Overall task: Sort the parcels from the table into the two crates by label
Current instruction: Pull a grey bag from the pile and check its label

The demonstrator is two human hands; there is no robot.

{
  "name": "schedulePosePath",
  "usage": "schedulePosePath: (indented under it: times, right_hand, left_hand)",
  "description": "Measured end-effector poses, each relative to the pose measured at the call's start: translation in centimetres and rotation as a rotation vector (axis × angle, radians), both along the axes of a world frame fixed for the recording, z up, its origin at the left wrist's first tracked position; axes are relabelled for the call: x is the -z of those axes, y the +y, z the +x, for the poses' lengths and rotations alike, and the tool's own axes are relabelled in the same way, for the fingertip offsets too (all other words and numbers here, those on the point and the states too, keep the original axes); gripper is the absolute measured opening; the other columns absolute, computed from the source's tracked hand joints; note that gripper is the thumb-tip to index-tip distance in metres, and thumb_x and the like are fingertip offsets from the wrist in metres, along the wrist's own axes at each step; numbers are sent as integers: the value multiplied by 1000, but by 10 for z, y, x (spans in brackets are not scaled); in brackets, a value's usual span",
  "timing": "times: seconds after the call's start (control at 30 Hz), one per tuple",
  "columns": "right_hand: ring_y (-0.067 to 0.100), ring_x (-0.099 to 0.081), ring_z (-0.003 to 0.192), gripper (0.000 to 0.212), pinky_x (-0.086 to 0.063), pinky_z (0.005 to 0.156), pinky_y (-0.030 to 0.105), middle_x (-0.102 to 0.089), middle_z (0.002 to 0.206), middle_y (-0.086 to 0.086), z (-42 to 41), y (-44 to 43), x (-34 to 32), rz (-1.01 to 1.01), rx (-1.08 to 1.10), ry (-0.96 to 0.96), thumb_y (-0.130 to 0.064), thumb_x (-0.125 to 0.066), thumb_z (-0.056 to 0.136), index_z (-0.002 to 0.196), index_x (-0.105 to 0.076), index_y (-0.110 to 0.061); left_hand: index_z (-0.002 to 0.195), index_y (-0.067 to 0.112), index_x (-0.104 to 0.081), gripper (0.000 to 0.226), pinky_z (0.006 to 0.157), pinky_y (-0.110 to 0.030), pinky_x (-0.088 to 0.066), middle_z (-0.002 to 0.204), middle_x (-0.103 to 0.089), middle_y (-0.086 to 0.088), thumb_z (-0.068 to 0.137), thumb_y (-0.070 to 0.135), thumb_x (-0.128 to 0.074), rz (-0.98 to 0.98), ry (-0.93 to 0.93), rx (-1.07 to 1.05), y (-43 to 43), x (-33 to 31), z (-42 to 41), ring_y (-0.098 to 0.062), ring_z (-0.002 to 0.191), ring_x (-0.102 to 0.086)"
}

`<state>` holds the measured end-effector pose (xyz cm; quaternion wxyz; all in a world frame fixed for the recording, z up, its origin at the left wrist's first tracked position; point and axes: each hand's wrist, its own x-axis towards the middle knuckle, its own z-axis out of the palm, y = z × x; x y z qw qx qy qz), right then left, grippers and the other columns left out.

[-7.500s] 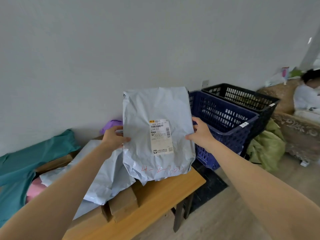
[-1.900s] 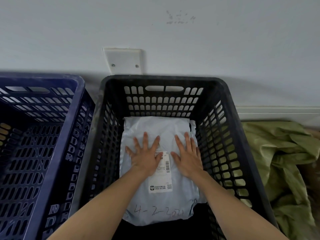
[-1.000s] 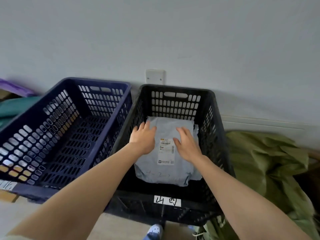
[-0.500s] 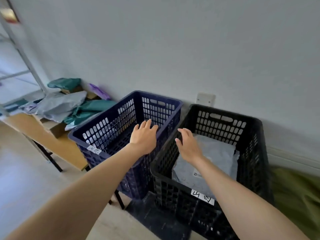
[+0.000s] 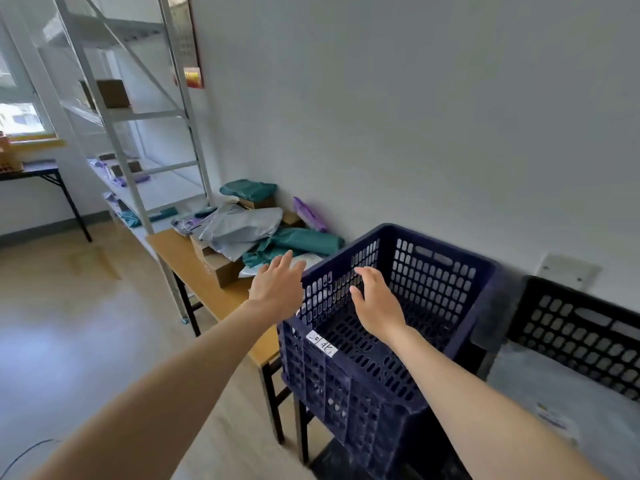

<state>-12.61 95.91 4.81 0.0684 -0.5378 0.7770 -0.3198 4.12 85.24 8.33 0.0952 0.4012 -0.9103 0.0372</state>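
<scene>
My left hand (image 5: 277,285) and my right hand (image 5: 375,303) are both held out in the air with relaxed fingers, holding nothing. My right hand hovers over the blue crate (image 5: 481,306), which carries a white label on its near rim. To its right stands the black crate (image 5: 575,320) with the grey parcel (image 5: 554,400) lying flat inside. Beyond my left hand, the wooden table (image 5: 173,251) holds a pile of parcels: a grey bag (image 5: 242,226), green bags (image 5: 304,239), a purple one (image 5: 308,213) and a cardboard box (image 5: 221,268).
A metal shelving rack (image 5: 128,140) stands left of the wooden table, with a brown box and small items on its shelves. A dark folding table (image 5: 34,168) stands by the window at far left. Open wooden floor spreads to the left.
The grey parcel was laid in the black crate and both hands let go of it. My view and both hands have swung left, from the black crate toward the table.
</scene>
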Motion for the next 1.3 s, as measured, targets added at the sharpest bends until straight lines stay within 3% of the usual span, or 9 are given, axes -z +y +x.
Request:
schedulePosePath:
  times: [0.37,0.7,1.2,1.3]
  right_hand:
    - [21,-42,132,44,-41,100,33,-31,151,5,120,-198,-15,-96,-52,-34,-22,-42,102,144,-35,-12]
    - [22,-40,133,47,-42,102,36,-30,152,5,170,-323,5,5,-9,-13,-18,-44,100,146,-32,-12]
    - [24,-43,130,52,-46,94,36,-29,151,4,148,-523,77,142,-6,0,-11,-47,96,146,-31,-13]
    - [23,-39,133,52,-43,99,35,-29,151,4,132,-548,87,188,-19,16,-8,-46,95,145,-33,-12]
  left_hand:
    - [149,22,-28,53,111,-42,-31,158,-20,-7,98,26,-42,13,53,-87,-181,-5,119,-27,144,-24]
    - [147,21,-32,51,106,-42,-38,154,-29,-6,98,24,-45,72,57,-113,-309,16,194,-28,139,-33]
    - [143,20,-37,47,96,-40,-46,151,-32,-7,97,22,-48,111,-47,-120,-514,77,179,-28,135,-39]
    - [143,21,-37,47,97,-40,-45,152,-30,-8,97,23,-47,119,-59,-79,-546,78,162,-27,135,-38]
